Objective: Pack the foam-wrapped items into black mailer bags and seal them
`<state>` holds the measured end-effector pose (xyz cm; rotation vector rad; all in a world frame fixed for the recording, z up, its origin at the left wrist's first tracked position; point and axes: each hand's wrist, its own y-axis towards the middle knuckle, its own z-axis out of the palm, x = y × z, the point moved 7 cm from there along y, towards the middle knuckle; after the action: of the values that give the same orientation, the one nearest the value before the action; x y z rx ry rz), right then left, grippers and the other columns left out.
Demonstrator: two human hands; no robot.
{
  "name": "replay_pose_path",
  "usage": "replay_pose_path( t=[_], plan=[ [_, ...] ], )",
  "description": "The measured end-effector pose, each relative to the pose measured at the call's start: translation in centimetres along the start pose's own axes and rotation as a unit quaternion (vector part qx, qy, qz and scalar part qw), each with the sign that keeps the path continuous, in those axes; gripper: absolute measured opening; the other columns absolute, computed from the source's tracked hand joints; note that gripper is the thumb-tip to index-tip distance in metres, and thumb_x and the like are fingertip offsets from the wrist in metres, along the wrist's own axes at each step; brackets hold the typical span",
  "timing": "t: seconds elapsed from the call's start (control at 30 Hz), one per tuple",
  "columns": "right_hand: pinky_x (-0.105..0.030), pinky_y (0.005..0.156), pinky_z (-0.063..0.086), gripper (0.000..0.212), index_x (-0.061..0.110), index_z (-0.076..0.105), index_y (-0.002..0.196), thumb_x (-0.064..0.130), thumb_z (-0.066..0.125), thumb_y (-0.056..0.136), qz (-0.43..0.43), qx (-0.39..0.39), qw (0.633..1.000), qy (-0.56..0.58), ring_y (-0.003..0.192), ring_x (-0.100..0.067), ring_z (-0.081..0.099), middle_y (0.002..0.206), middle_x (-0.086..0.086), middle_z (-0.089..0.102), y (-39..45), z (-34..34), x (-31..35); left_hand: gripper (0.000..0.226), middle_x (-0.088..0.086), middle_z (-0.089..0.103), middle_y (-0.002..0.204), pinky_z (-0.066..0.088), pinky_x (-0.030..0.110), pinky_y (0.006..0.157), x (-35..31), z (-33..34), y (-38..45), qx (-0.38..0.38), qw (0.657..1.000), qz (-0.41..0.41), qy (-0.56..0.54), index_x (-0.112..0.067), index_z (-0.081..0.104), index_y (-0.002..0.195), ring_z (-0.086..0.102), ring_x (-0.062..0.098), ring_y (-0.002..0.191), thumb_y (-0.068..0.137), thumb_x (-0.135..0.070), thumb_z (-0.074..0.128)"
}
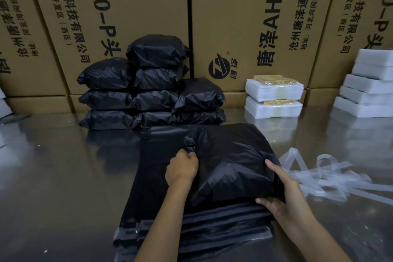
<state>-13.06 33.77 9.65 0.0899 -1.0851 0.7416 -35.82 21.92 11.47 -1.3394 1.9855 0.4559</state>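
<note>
Your filled bag [231, 161] lies at the lower centre of the frame, on top of a stack of flat bags [191, 225] that fans out toward the bottom edge. Your left hand [181, 169] is clenched on a bunched twist of the film at the bag's upper left corner, which looks like gathering slack so the plastic draws snug over the item inside. Your right hand [282, 195] clamps the bag's right edge, thumb on top and fingers curled under the near corner, most likely to pin the parcel while the other hand pulls. The item itself is hidden by the black film, and you cannot see from here whether the flap is stuck down, so I judge the sealing step to be in hand rather than finished. Behind, at centre left, the packed bags [153, 85] are piled against the cartons [131, 6], out of the way yet within reach. The foam-wrapped items [274, 98] wait at right centre, with more foam [370, 87] stacked at the far right edge. Clear strips [323, 174], probably peeled from adhesive flaps, lie loose just right of your right hand on the shiny table [53, 176]; they could snag under the next bag.
</note>
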Motion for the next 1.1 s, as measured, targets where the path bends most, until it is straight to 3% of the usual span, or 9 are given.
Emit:
replay_pose_path(
  t=[0.17, 0.37, 0.5, 0.73, 0.8, 0.93, 1.0, 1.1],
  plan=[
    [-0.031, 0.050, 0.057, 0.047, 0.023, 0.075, 0.105, 0.039, 0.082, 0.061, -0.018, 0.000, 0.999, 0.034, 0.079, -0.023, 0.077, 0.097, 0.003, 0.079, 0.7, -0.2, 0.8, 0.034, 0.013, 0.060, 0.123, 0.052, 0.036, 0.083, -0.6, 0.9, 2.1, 0.006, 0.994, -0.026, 0.105, -0.008, 0.054, 0.124, 0.061, 0.032, 0.108, 0.099, -0.029, 0.046],
    [-0.038, 0.069, 0.062, 0.038, 0.025, 0.078, 0.100, 0.035, 0.083, 0.064, -0.055, 0.038, 0.993, 0.097, 0.090, -0.025, 0.076, 0.102, 0.000, 0.078, 3.0, 2.6, 3.3, 0.022, 0.006, 0.070, 0.101, 0.042, 0.029, 0.063, -1.9, 1.7, 3.2, -0.094, 0.971, 0.050, 0.212, -0.014, 0.067, 0.101, 0.068, 0.025, 0.095, 0.097, -0.025, 0.048],
    [-0.038, 0.071, 0.062, 0.025, 0.024, 0.071, 0.107, 0.033, 0.075, 0.084, -0.096, 0.049, 0.986, 0.124, 0.099, -0.027, 0.072, 0.096, -0.002, 0.079, 6.3, 6.7, 7.1, 0.020, 0.006, 0.070, 0.090, 0.038, 0.030, 0.060, -2.4, 2.1, 3.5, -0.150, 0.961, 0.115, 0.201, -0.015, 0.054, 0.087, 0.067, 0.027, 0.083, 0.097, -0.029, 0.044],
    [-0.035, 0.061, 0.059, 0.032, 0.026, 0.063, 0.117, 0.041, 0.068, 0.089, -0.080, 0.074, 0.990, 0.093, 0.105, -0.027, 0.062, 0.127, -0.005, 0.062, 14.5, 15.5, 12.1, 0.019, 0.003, 0.070, 0.085, 0.038, 0.030, 0.059, -2.5, 2.3, 4.2, -0.156, 0.963, 0.128, 0.180, -0.017, 0.054, 0.089, 0.067, 0.023, 0.078, 0.097, -0.028, 0.041],
    [-0.039, 0.068, 0.056, 0.041, 0.025, 0.058, 0.127, 0.044, 0.064, 0.092, -0.058, 0.076, 0.995, 0.029, 0.114, -0.029, 0.058, 0.136, -0.006, 0.056, 17.0, 17.8, 12.5, 0.018, 0.001, 0.068, 0.083, 0.038, 0.030, 0.059, -2.3, 2.5, 4.4, -0.155, 0.964, 0.126, 0.177, -0.019, 0.051, 0.087, 0.064, 0.021, 0.073, 0.097, -0.028, 0.040],
    [-0.039, 0.072, 0.055, 0.040, 0.027, 0.048, 0.134, 0.046, 0.055, 0.100, -0.039, 0.074, 0.993, -0.088, 0.132, -0.030, 0.047, 0.153, -0.005, 0.041, 21.0, 21.9, 13.2, 0.021, -0.003, 0.064, 0.077, 0.035, 0.029, 0.054, -2.2, 2.5, 4.9, -0.162, 0.962, 0.122, 0.183, -0.020, 0.048, 0.083, 0.051, 0.015, 0.062, 0.099, -0.029, 0.038],
    [-0.040, 0.085, 0.057, 0.052, 0.023, 0.038, 0.148, 0.045, 0.050, 0.103, -0.040, 0.057, 0.992, -0.103, 0.140, -0.030, 0.039, 0.160, -0.005, 0.030, 22.3, 23.9, 14.0, 0.021, -0.004, 0.058, 0.072, 0.032, 0.029, 0.050, -2.2, 2.7, 5.1, -0.161, 0.962, 0.121, 0.182, -0.021, 0.047, 0.082, 0.047, 0.014, 0.060, 0.099, -0.029, 0.037],
    [-0.045, 0.094, 0.056, 0.071, 0.013, 0.025, 0.156, 0.043, 0.057, 0.100, -0.051, -0.014, 0.993, -0.105, 0.131, -0.035, 0.046, 0.159, -0.012, 0.029, 24.4, 25.6, 14.2, 0.019, -0.003, 0.060, 0.073, 0.034, 0.030, 0.052, -2.3, 2.9, 5.0, -0.163, 0.962, 0.126, 0.181, -0.021, 0.045, 0.083, 0.049, 0.015, 0.060, 0.099, -0.028, 0.036]
  ],
)
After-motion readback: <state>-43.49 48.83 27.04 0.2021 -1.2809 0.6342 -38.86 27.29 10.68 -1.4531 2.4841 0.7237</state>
